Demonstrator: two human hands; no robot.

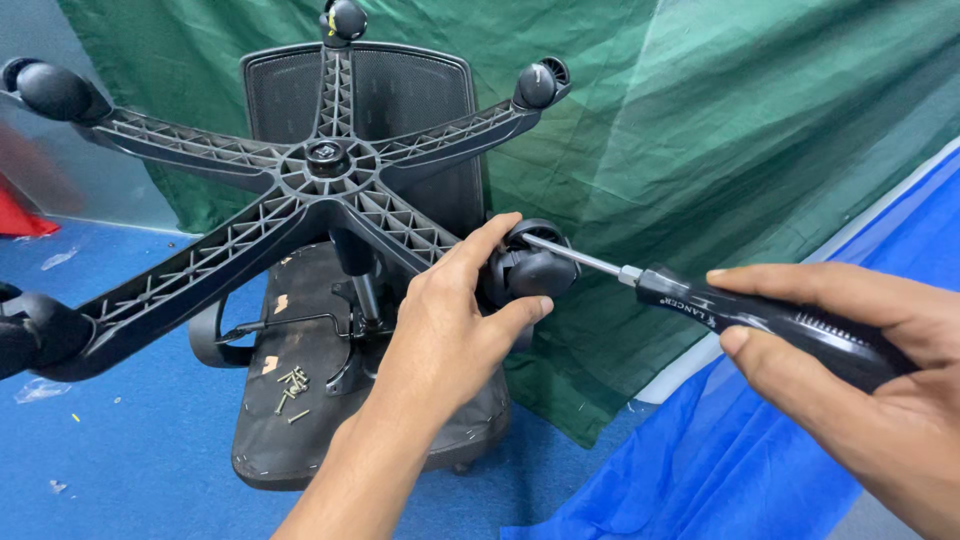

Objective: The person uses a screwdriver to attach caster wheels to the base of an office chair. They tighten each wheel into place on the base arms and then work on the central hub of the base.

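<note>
Now right hand point(880, 390) fingers grip screwdriver point(740, 310), shaft pointing left-up into caster point(530, 270); left hand point(445, 320) clasps caster.

The chair base point(330, 165), its casters point(528, 272) and the mesh backrest point(400, 100) were black. The screwdriver point(740, 315) had a black handle and silver shaft. The floor point(120, 440) was blue, the draped cloth point(700, 130) green.
</note>
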